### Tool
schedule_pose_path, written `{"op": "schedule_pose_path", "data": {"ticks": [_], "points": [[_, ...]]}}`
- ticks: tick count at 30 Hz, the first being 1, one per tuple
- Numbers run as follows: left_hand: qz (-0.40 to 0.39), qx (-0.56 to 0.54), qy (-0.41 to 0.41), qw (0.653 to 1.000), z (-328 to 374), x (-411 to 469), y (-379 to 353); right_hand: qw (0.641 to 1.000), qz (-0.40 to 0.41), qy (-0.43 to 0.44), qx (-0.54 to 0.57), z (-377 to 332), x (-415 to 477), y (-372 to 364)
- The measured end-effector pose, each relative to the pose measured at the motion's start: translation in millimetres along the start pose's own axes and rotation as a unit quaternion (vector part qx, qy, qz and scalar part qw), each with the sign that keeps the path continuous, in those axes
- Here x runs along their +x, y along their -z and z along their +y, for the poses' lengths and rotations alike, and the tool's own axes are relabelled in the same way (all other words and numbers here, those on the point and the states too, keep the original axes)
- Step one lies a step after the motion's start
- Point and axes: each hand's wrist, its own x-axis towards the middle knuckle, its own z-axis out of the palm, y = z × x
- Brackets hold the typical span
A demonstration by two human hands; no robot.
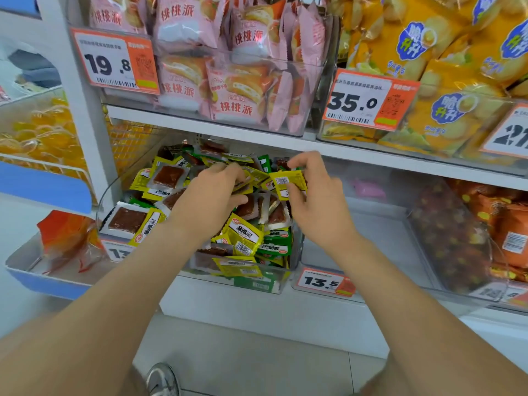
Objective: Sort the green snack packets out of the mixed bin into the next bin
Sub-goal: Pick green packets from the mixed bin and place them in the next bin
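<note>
Both hands are down in the mixed bin (100, 205): the right hand (317, 207) pinches a yellow packet (287, 182), while the left hand (211, 195) curls into the heap, and whether it grips anything cannot be told. Green packets (275, 244) lie half buried at the front right. The likely slip is yellow ones riding along into the next bin (371, 232), since the colours overlap

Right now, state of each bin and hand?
mixed bin: full, green packets jumbled among yellow ones
next bin: pink item at the back
left hand: fingers curled in the pile, grasp unclear
right hand: pinches a yellow packet over the pile
</note>
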Motion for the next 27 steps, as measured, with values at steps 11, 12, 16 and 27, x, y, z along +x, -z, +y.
{"op": "schedule_pose_path", "data": {"ticks": [11, 12, 16, 27], "points": [[-0.039, -0.016, -0.035, 0.999, 6, -43, 27, 0.966, -0.204, 0.095, -0.126, -16, -2, 1], [-0.057, -0.011, -0.034, 0.998, 3, -48, 29, 0.968, -0.194, 0.093, -0.131, -15, -3, 7], [-0.119, 0.018, -0.048, 0.992, 0, -55, 32, 0.934, -0.270, 0.119, -0.199, -17, -10, 21], [-0.118, 0.141, -0.085, 0.979, 21, -51, 20, 0.874, -0.290, 0.150, -0.359, -32, -13, 7]]}}
